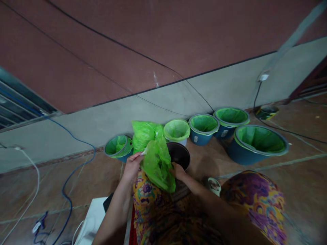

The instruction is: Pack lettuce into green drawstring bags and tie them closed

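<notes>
A bright green plastic bag is stretched between my hands above my patterned lap, with dark shapes showing through it. My left hand pinches its left upper edge, where a small white piece shows at the fingertips. On the other side, my right hand is closed on the bag's right edge, some fingers hidden. Just behind my right hand stands a dark brown bin. Beyond the held bag, a bulging green bag rests near the wall.
Along the wall stand a small lined bin, a white lined bin and several blue buckets with green liners. A small pale container lies near my knee. A blue cable and a white box are at left.
</notes>
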Demonstrator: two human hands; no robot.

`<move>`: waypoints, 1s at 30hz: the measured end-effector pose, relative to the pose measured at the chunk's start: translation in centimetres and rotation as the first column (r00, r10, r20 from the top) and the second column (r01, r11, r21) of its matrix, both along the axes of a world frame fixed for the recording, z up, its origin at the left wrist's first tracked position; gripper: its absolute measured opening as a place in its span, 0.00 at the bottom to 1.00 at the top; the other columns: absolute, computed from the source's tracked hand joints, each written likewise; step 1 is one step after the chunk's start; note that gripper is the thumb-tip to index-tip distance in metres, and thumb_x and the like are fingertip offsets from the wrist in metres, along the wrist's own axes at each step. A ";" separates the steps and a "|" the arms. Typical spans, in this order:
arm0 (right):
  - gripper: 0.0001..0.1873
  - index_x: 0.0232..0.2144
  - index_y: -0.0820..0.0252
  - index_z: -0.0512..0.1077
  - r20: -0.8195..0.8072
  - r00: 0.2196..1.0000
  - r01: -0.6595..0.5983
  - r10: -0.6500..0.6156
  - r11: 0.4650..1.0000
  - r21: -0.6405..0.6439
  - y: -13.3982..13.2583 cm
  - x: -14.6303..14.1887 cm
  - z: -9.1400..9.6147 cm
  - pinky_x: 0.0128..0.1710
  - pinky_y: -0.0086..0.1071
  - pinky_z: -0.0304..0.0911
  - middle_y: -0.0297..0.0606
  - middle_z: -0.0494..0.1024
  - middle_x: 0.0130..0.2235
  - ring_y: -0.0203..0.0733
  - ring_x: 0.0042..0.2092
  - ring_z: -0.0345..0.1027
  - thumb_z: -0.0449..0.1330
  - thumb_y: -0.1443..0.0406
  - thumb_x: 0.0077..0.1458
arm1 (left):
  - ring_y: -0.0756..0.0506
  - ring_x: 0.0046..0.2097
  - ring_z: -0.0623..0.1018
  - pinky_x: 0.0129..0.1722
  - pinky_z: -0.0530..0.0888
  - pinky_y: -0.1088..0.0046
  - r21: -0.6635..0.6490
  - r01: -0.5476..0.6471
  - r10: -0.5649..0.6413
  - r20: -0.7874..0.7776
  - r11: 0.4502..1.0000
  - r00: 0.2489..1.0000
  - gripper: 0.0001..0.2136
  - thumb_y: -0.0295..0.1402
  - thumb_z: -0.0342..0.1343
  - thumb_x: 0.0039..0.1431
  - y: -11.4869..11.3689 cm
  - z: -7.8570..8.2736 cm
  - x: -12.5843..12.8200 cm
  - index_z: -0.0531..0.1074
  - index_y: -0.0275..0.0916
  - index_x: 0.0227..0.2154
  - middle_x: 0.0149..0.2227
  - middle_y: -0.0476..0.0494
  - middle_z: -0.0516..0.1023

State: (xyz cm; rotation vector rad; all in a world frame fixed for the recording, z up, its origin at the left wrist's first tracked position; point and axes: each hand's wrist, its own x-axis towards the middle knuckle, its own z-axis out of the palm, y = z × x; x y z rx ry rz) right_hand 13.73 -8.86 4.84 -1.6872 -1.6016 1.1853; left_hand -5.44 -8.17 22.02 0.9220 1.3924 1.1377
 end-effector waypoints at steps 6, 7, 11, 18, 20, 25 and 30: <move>0.10 0.29 0.59 0.78 0.046 0.986 0.159 -0.161 0.986 0.052 1.6 4.9 1.0 0.32 0.29 0.65 0.36 0.80 0.29 0.41 0.33 0.73 0.56 0.66 0.49 | 0.48 0.25 0.75 0.26 0.70 0.75 0.204 -0.117 0.184 -0.350 0.972 0.919 0.11 0.36 0.57 0.45 0.4 -0.4 -4.6 0.79 0.36 0.29 0.24 0.48 0.79; 0.10 0.29 0.58 0.78 0.076 0.971 0.219 -0.227 0.971 0.101 1.9 6.6 1.4 0.33 0.29 0.65 0.36 0.80 0.30 0.41 0.34 0.73 0.55 0.66 0.49 | 0.48 0.25 0.75 0.26 0.69 0.75 0.281 -0.150 0.275 -0.484 0.948 0.831 0.11 0.36 0.55 0.46 0.6 -0.6 -5.6 0.79 0.36 0.29 0.24 0.47 0.79; 0.12 0.30 0.59 0.77 0.170 0.888 0.346 -0.428 0.863 0.368 2.6 13.3 5.2 0.36 0.32 0.66 0.39 0.80 0.32 0.42 0.33 0.73 0.53 0.65 0.48 | 0.45 0.27 0.76 0.28 0.69 0.73 0.441 -0.118 0.444 -0.778 0.890 0.443 0.14 0.34 0.51 0.52 1.5 -1.1 -7.9 0.79 0.35 0.35 0.27 0.42 0.80; 0.09 0.32 0.58 0.71 0.026 0.804 0.264 -0.594 0.395 0.880 1.2 18.0 20.9 0.46 0.38 0.65 0.43 0.76 0.42 0.46 0.45 0.70 0.52 0.67 0.49 | 0.49 0.28 0.74 0.31 0.70 0.76 0.709 -0.117 0.659 -0.566 0.696 0.496 0.15 0.32 0.47 0.58 3.8 4.8 -4.5 0.76 0.34 0.42 0.29 0.46 0.77; 0.08 0.33 0.57 0.68 -0.086 0.780 0.302 -0.620 0.252 0.919 0.0 17.9 22.5 0.48 0.39 0.63 0.43 0.74 0.47 0.46 0.49 0.69 0.52 0.69 0.49 | 0.50 0.28 0.73 0.30 0.69 0.77 0.788 -0.177 0.739 -0.438 0.590 0.512 0.16 0.32 0.45 0.59 4.1 5.6 -3.8 0.75 0.35 0.44 0.30 0.47 0.77; 0.08 0.25 0.56 0.67 0.183 0.893 0.210 -0.411 0.741 0.638 -2.0 16.9 13.7 0.35 0.33 0.64 0.36 0.75 0.27 0.42 0.32 0.71 0.50 0.71 0.41 | 0.47 0.26 0.73 0.28 0.69 0.74 0.547 0.035 0.424 -0.685 0.836 0.593 0.12 0.30 0.48 0.53 3.7 -0.5 -3.0 0.77 0.37 0.33 0.25 0.46 0.77; 0.12 0.30 0.58 0.70 0.084 0.959 0.219 -0.269 0.898 0.381 -3.7 17.2 6.1 0.35 0.32 0.65 0.36 0.77 0.30 0.42 0.34 0.72 0.49 0.68 0.42 | 0.46 0.28 0.74 0.29 0.68 0.73 0.488 -0.016 0.388 -0.672 0.873 0.631 0.14 0.34 0.47 0.55 4.1 -4.6 -4.0 0.77 0.37 0.37 0.29 0.43 0.79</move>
